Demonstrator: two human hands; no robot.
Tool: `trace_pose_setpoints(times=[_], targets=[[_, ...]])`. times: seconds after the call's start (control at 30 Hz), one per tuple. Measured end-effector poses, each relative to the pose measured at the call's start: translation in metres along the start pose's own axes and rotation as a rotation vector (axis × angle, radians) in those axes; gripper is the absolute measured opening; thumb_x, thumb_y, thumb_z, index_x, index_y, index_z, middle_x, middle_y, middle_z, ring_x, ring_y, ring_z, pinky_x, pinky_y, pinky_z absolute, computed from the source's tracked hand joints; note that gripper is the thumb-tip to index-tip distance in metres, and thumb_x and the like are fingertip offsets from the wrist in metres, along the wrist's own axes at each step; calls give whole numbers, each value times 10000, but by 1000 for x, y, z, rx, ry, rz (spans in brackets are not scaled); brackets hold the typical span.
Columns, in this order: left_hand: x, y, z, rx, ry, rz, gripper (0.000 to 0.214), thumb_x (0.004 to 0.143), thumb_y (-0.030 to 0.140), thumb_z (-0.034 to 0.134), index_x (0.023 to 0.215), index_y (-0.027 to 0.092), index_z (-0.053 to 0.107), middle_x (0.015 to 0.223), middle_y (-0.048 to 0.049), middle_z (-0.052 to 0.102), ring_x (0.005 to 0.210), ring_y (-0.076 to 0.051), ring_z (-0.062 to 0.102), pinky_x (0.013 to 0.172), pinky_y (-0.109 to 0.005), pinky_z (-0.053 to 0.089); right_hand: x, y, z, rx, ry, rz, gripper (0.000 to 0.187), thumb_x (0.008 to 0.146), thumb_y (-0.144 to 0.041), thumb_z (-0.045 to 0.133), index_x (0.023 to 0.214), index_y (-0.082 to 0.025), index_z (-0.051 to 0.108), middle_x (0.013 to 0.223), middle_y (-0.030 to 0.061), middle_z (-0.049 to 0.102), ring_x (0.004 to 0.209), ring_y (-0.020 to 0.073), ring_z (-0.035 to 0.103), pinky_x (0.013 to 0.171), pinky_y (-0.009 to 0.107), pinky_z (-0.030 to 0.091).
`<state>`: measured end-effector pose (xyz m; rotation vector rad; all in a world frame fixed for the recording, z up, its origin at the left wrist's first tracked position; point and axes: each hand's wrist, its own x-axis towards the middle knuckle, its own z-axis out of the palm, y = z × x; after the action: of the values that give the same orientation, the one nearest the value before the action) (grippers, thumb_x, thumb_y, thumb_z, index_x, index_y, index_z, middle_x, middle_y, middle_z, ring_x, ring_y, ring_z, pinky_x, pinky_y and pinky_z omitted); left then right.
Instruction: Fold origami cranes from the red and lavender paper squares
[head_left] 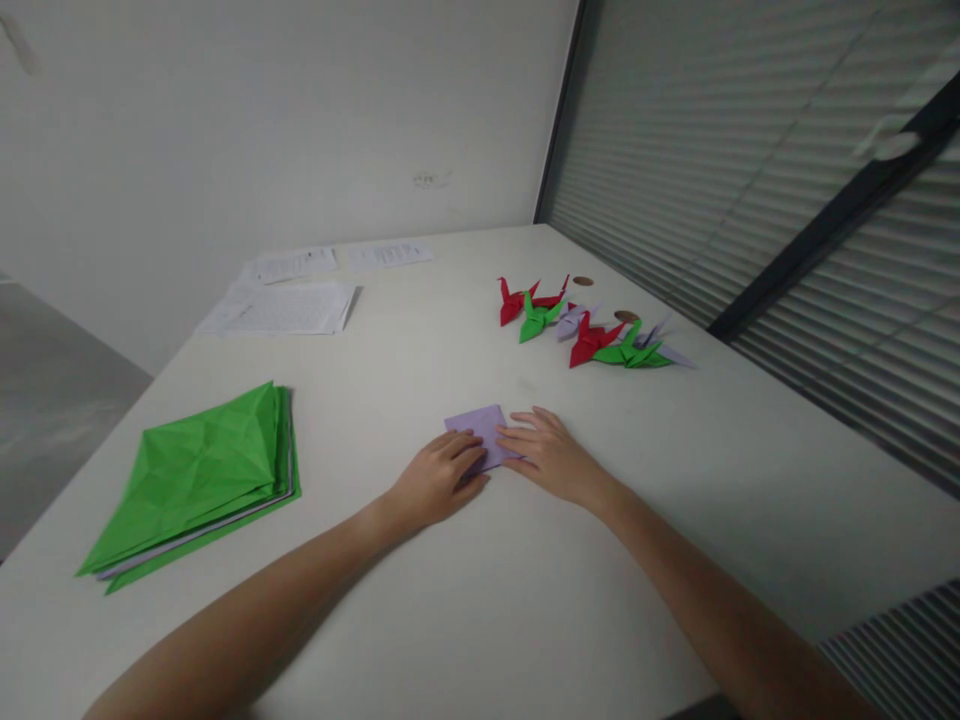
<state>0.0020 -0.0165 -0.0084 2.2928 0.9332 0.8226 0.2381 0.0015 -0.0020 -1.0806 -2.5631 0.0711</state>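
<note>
In the head view, a folded piece of purple paper point(487, 422) lay on the white counter point(465, 610), between and partly beneath the two hands. The left hand point(436, 480) covered its near left part with bent fingers; whether that grip pinched the paper I could not tell. The right hand point(551, 455) had its grip released, the fingers extended and their tips resting at the paper's right edge. Well to the left sat a stack of creased green sheets point(206, 455) with a purple layer among them. Folded paper cranes point(591, 343) in red, green and pale purple stood clustered beyond the right hand, and printed pages point(289, 308) lay at the far left.
</note>
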Motion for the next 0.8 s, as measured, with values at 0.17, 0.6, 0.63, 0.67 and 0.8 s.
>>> trace_pose_setpoints(times=[0.17, 0.6, 0.63, 0.67, 0.8], targets=[[-1, 0, 0, -87, 15, -17, 252, 911, 273, 571, 1127, 218, 688, 1256, -143, 638, 1245, -292, 549, 1160, -485, 283, 1, -2, -3, 17, -4, -3, 275, 880, -360, 654, 1118, -233, 707, 1229, 51, 689, 1200, 297, 549, 1047, 560, 376], [8, 6, -20, 188, 140, 190, 362, 896, 299, 607, 1246, 211, 586, 1076, -103, 711, 954, -226, 671, 916, -425, 484, 6, -6, -9, 348, 285, -29, 207, 960, -264, 528, 934, -201, 723, 890, 67, 734, 838, 187, 640, 790, 361, 469], [10, 7, -23, 148, 199, 154, 347, 895, 281, 605, 1236, 217, 586, 1018, -84, 716, 909, -204, 670, 886, -393, 495, 7, -8, -11, 454, 337, 35, 227, 960, -284, 522, 894, -196, 721, 847, 63, 721, 798, 180, 635, 750, 340, 480], [12, 8, -26, 69, 257, 87, 335, 892, 279, 609, 1222, 220, 587, 966, -67, 711, 867, -182, 663, 839, -352, 507, 8, -9, -11, 563, 379, 113, 249, 955, -311, 524, 849, -192, 716, 799, 54, 699, 750, 172, 625, 700, 319, 488], [19, 7, -29, -405, 366, -153, 466, 848, 342, 677, 1253, 197, 497, 720, 23, 610, 645, -123, 603, 619, -239, 496, 10, -11, -7, 946, 379, 447, 259, 845, -425, 630, 882, -181, 710, 652, -4, 596, 561, 132, 554, 501, 257, 465]])
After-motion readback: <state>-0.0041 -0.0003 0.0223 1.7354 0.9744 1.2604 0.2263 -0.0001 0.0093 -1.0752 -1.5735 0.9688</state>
